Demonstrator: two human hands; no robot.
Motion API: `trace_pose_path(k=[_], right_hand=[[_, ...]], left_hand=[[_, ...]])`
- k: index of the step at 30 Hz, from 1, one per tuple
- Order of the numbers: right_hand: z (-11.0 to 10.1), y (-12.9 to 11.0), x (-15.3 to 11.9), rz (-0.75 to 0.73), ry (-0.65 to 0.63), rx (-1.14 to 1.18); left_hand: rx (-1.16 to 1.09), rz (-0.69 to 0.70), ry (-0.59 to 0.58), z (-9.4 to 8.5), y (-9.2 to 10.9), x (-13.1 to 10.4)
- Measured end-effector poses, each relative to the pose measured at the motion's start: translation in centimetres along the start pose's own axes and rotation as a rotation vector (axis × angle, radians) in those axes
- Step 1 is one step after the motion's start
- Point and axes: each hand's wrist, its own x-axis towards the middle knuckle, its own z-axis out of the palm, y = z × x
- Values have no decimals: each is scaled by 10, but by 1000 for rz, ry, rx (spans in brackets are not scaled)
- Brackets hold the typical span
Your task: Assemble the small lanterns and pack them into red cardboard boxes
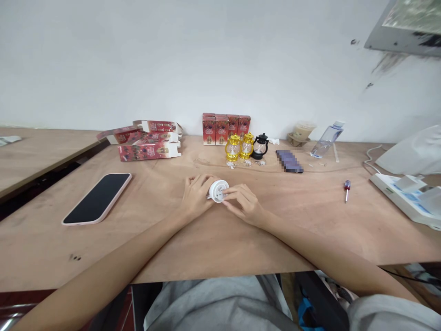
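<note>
My left hand (197, 195) is closed around the side of a small white lantern (214, 190), tilted so its round, hollow underside faces me. Small parts inside that base are too tiny to make out. From the right, my right hand (245, 202) reaches to the base with its fingertips drawn together at the rim and opening. Whatever may be between those fingertips is hidden. Beyond my hands stand two gold lanterns (233, 149) and a black lantern (260, 148), with little white and metal bits (247, 163) lying in front of them.
Red printed boxes (215, 131) stand against the wall, and opened ones (149, 151) lie at the left. A pink-edged phone (98, 200), another phone (289, 161), a cup (302, 132), a clear bottle (325, 140), a screwdriver (347, 189) and a power strip (403, 195) are on the table.
</note>
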Motion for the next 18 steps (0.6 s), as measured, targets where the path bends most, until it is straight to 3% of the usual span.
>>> trace_pose_path(k=[10,18], right_hand=[[2,-1,0,43,84,-14],[-5,-7,5,190,106,82]], left_hand=[[6,39,-6,0,3,-1],[-20,41,-28,-3,7,0]])
